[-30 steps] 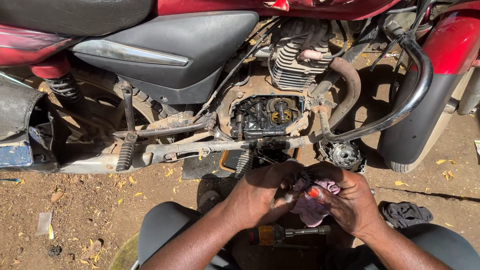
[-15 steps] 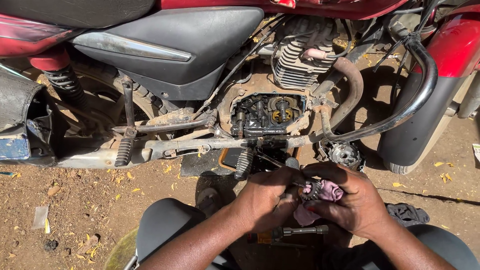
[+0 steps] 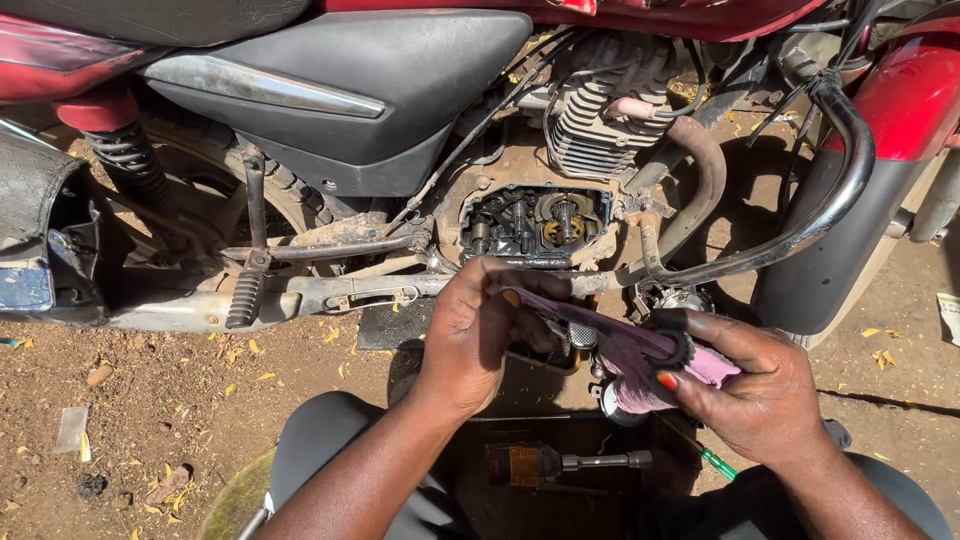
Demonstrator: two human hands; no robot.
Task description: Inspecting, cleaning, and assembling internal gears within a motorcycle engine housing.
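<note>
At lower centre of the frame, the left hand pinches one end of a pink rag while the right hand closes round its other end, wrapped about a small dark round part, seemingly to wipe it. Pulled taut, the rag's long axis runs from upper left down to lower right, just below the motorcycle's open engine case.

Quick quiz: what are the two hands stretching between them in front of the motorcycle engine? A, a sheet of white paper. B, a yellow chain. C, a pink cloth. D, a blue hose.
C: the left hand and right hand pull a pink cloth taut between them, below the open engine case.
</note>
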